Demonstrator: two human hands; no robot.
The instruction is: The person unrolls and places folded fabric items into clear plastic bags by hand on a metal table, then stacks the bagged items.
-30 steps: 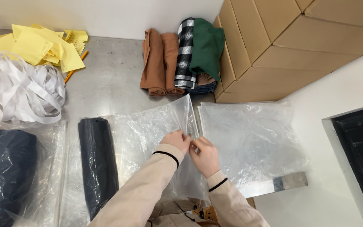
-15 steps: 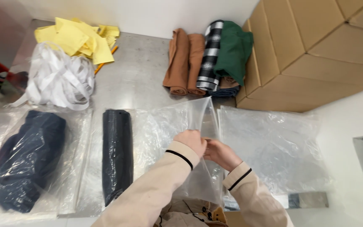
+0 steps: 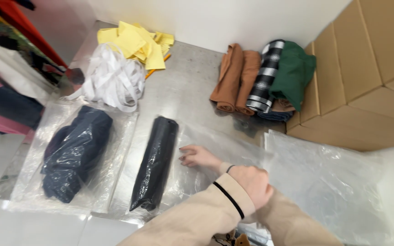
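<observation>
My hands have dropped from the raised bag mouth. My right hand (image 3: pixel 197 156) now lies spread flat on the clear bag (image 3: pixel 206 150), beside the black roll (image 3: pixel 155 161) inside it; my left hand (image 3: pixel 251 184) is fisted, its grip unclear. Rolled clothes (image 3: pixel 263 77) wait unbagged

A garment packing room: metal worktop (image 3: pixel 183 91), clear plastic bags (image 3: pixel 334 182), rolled clothes (image 3: pixel 265 77), stacked cardboard boxes (image 3: pixel 370 68) far right.

A clear plastic bag (image 3: pixel 206 168) lies flat and crinkled on the tabletop, a rolled black garment (image 3: pixel 155 161) inside it, long axis running from 12 toward 6 o'clock.
</observation>
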